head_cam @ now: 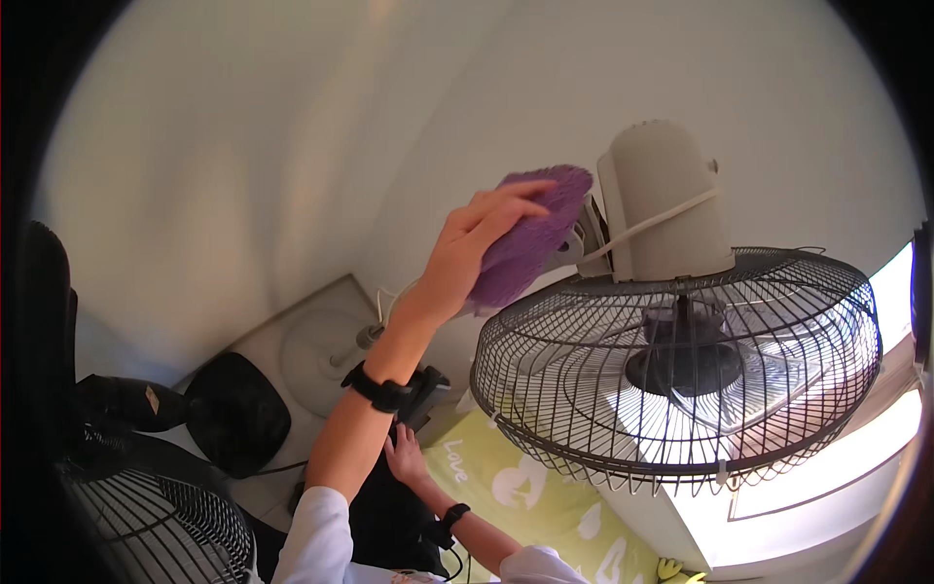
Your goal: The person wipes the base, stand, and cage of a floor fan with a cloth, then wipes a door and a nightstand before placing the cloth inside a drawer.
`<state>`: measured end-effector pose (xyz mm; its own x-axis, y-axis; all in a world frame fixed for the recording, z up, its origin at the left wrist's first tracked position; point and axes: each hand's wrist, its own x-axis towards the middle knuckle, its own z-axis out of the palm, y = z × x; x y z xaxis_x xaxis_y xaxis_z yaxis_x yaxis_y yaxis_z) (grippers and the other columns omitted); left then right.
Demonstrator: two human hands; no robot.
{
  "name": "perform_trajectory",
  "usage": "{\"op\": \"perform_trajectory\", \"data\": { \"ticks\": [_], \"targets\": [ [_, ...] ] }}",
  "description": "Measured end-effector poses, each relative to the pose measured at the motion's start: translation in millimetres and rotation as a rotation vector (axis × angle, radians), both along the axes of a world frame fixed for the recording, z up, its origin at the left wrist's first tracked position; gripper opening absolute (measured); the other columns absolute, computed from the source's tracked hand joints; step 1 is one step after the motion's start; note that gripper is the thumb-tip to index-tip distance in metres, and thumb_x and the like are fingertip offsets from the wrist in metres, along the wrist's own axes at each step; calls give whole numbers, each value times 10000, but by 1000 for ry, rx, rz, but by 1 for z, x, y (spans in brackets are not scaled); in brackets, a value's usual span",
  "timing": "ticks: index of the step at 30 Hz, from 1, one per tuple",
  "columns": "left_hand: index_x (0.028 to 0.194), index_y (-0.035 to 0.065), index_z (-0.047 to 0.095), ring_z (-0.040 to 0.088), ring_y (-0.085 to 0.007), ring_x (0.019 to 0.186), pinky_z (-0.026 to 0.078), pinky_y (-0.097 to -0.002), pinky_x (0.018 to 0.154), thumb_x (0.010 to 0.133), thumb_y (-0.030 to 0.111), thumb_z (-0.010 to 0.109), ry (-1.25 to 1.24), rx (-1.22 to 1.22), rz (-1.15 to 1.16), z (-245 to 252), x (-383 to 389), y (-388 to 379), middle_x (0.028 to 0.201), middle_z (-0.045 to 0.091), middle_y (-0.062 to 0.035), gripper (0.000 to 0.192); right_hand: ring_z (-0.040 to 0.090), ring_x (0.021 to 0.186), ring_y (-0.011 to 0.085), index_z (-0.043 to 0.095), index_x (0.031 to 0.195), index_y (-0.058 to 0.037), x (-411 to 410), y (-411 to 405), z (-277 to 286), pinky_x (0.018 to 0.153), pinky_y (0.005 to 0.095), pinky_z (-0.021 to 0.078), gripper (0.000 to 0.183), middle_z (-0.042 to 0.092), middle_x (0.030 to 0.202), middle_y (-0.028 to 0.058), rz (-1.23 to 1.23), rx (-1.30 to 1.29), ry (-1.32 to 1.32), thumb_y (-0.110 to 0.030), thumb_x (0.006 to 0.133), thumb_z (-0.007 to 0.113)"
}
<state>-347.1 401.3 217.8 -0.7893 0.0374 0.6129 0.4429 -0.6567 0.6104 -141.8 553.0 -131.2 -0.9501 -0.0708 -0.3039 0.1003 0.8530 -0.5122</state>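
Note:
My left hand (467, 233) holds a purple cloth (536, 226), spread under the fingers. The cloth lies close to the joint behind the white motor housing (660, 197) of a pedestal fan; whether it touches is hidden. A pale power cord (649, 225) is wrapped across this housing. Below the housing is the fan's dark wire cage (678, 467), with clear blades (759, 394) inside. Lower down, my right hand (406, 460) is held before my dark-clothed lap (387, 511), its fingers apart and nothing visible in it.
A round grey fan base (314, 358) stands on the floor by the wall corner. At left are a second, black fan (168, 525) and a black square-shaped object (237, 416). A yellow-green patterned cover (511, 474) spreads below the cage. Bright window light (795, 496) comes from the right.

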Motion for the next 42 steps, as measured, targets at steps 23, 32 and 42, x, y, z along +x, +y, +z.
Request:
{"op": "perform_trajectory", "data": {
  "ticks": [23, 32, 42],
  "targets": [
    [1279, 58, 465, 598, -331, 1033, 453, -366, 915, 855, 304, 587, -185, -363, 475, -107, 16, 16, 1207, 563, -195, 506, 483, 1153, 445, 366, 1388, -77, -4, -10, 25, 984, 494, 404, 584, 486, 1249, 253, -96, 1, 67, -407, 925, 500],
    [1267, 14, 444, 573, -275, 972, 433, -334, 898, 937, 190, 461, -283, -428, 740, -228, 28, 17, 1066, 577, -184, 374, 505, 1131, 438, 395, 1353, -89, -11, -11, 25, 946, 501, 431, 551, 491, 1265, 240, -101, 28, 103, -410, 919, 501],
    [1288, 19, 454, 506, -132, 1036, 393, -265, 941, 977, 148, 472, -167, -196, 229, -4, 20, 11, 1159, 543, -65, 337, 519, 1120, 441, 418, 1336, -80, -6, -9, 12, 948, 503, 434, 571, 528, 1220, 249, -120, -49, 112, -446, 907, 507]
  ]
}}
